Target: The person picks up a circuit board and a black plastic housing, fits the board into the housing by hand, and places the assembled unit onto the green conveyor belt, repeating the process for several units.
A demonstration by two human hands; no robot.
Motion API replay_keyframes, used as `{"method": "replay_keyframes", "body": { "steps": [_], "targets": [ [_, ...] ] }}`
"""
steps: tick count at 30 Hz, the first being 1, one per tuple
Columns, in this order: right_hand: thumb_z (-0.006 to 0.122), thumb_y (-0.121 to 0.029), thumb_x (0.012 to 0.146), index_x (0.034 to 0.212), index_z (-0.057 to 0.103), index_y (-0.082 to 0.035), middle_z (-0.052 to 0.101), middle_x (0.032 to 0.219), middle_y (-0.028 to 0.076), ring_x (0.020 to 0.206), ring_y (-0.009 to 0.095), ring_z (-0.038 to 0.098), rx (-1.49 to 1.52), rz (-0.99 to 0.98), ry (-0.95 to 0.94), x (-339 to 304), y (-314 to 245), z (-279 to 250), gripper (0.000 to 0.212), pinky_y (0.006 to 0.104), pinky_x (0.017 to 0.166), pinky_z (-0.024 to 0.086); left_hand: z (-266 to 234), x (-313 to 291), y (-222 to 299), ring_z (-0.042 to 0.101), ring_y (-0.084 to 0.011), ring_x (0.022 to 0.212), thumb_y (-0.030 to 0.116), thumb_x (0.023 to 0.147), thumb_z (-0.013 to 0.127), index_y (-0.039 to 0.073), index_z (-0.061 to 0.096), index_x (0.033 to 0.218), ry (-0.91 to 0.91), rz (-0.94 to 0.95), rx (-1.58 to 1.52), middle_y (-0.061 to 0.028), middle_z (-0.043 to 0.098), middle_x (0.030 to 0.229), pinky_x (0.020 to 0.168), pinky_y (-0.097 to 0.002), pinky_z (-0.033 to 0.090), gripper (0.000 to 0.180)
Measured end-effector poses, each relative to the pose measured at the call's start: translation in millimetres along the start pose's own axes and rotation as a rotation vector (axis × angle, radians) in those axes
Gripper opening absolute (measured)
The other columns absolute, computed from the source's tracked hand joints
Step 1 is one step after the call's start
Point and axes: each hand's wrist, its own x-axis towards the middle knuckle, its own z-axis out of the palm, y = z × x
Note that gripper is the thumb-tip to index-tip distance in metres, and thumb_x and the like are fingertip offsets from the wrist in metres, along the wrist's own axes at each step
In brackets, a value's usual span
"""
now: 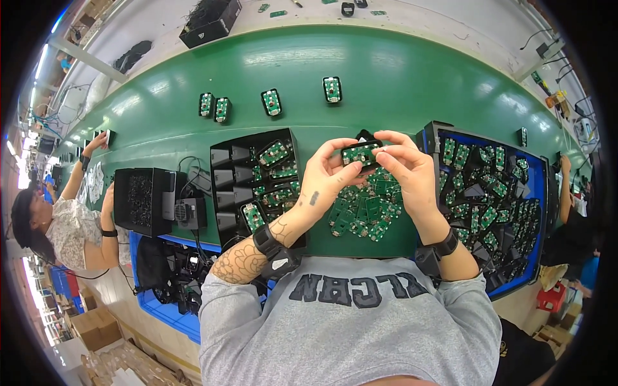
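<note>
Between both hands, over the green table, is a small black housing with a green circuit board (359, 154) in it. My left hand (324, 177) grips its left end, thumb on the board's near edge. My right hand (410, 172) pinches the right end with thumb and fingertips. Just below lies a loose pile of green circuit boards (368, 209). By my left forearm, a black divided tray (222, 138) holds several housings with boards. Beside my right hand stands a tray with blue edging (537, 186), filled with boards and black housings.
Several board-filled housings, one of them a black case (331, 90), stand farther up the green table (418, 71). At left are a black bin (143, 222) of small dark parts, a black power adapter (191, 213) with cables, and a blue crate (187, 327). Co-workers sit on both sides.
</note>
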Motion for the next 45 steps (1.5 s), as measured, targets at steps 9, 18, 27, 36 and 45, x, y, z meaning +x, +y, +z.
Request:
{"method": "replay_keyframes", "body": {
  "steps": [9,18,27,36,45],
  "targets": [
    [0.056,-0.014,0.096,0.094,0.063,-0.005,0.065,0.113,0.010,0.130,0.033,0.044,-0.112,-0.268,-0.195,3.5,-1.1,-2.0,0.012,0.0471,0.109,0.031,-3.2,-1.8,1.7,0.066,-0.0188,0.097,0.002,0.091,0.060,-0.004,0.049,0.126,-0.018,0.048,0.027,-0.0139,0.063,0.111,0.080,-0.0331,0.060,0.037],
    [0.060,-0.015,0.086,0.080,0.061,-0.008,0.047,0.138,0.013,0.140,0.037,0.028,-0.509,-0.393,-0.244,-0.6,-16.4,-0.2,0.009,0.0506,0.112,0.023,-2.6,-8.2,9.5,0.065,-0.0128,0.092,-0.001,0.088,0.063,-0.004,0.052,0.123,-0.023,0.133,0.108,-0.0100,0.065,0.105,0.077,-0.0268,0.058,0.037],
    [0.063,-0.009,0.073,0.067,0.060,-0.004,0.052,0.134,0.012,0.137,0.040,0.030,-0.746,-0.416,-0.178,0.9,-29.1,16.8,0.009,0.0519,0.109,0.029,-0.9,-14.3,8.0,0.064,-0.0111,0.095,-0.005,0.085,0.062,-0.004,0.054,0.122,0.032,0.191,0.331,-0.0095,0.065,0.108,0.083,-0.0249,0.055,0.038],
    [0.063,-0.006,0.071,0.067,0.061,-0.002,0.056,0.128,0.011,0.135,0.039,0.035,-0.716,-0.431,-0.148,1.1,-24.8,16.7,0.005,0.0505,0.107,0.032,1.7,-15.6,9.4,0.064,-0.0103,0.092,-0.005,0.083,0.063,-0.003,0.055,0.121,0.050,0.214,0.396,-0.0091,0.066,0.106,0.083,-0.0246,0.054,0.039],
    [0.063,-0.005,0.072,0.069,0.061,-0.002,0.057,0.124,0.010,0.134,0.038,0.037,-0.689,-0.445,-0.164,1.8,-22.3,14.9,0.005,0.0490,0.106,0.035,2.8,-14.5,8.6,0.064,-0.0103,0.092,-0.004,0.082,0.065,-0.002,0.056,0.120,0.065,0.224,0.450,-0.0095,0.067,0.106,0.081,-0.0250,0.054,0.039]
  ]
}}
